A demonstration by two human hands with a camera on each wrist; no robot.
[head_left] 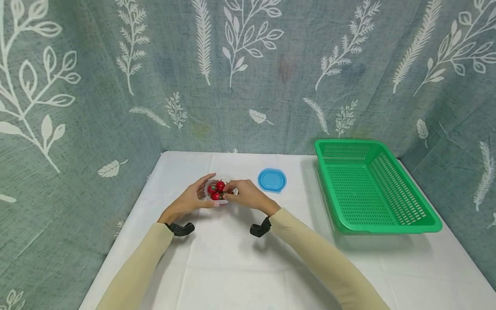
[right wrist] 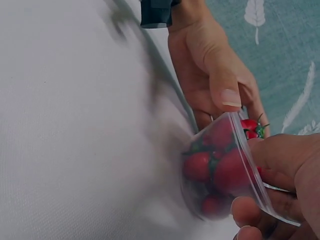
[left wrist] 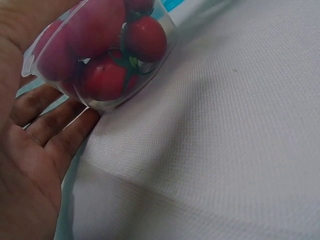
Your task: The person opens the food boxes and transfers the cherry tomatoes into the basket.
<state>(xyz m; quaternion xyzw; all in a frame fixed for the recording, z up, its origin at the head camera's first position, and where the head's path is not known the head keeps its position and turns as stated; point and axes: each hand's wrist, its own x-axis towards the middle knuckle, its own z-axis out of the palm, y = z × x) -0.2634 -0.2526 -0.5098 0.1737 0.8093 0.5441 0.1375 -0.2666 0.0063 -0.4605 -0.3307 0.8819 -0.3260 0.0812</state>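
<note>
both hands meet at a small clear plastic tub [head_left: 219,191] of cherry tomatoes [head_left: 220,186], sitting mid-table on the white cloth [head_left: 240,267], well left of the green basket [head_left: 422,224].

left hand [head_left: 191,200]: cupped against the tub's left side, fingers curved round the wall with the thumb up near the rim – the right wrist view shows the thumb [right wrist: 225,92] pressed at the lip. reads as a steadying hold, so the tub does not slide on the cloth.

right hand [head_left: 248,196]: fingers curled, pinching the tub's right rim; the right wrist view shows fingertips [right wrist: 250,210] under the flange and others over it. the tub looks tipped slightly in both wrist views – judged, not certain.

tomatoes red with green stems, piled inside; count not clear.

blue lid [head_left: 272,179] lies flat just right of the hands, apart from the tub, so the tub is open. basket is empty, at the table's right edge. leaf-print curtain [head_left: 248,64] behind.
</note>
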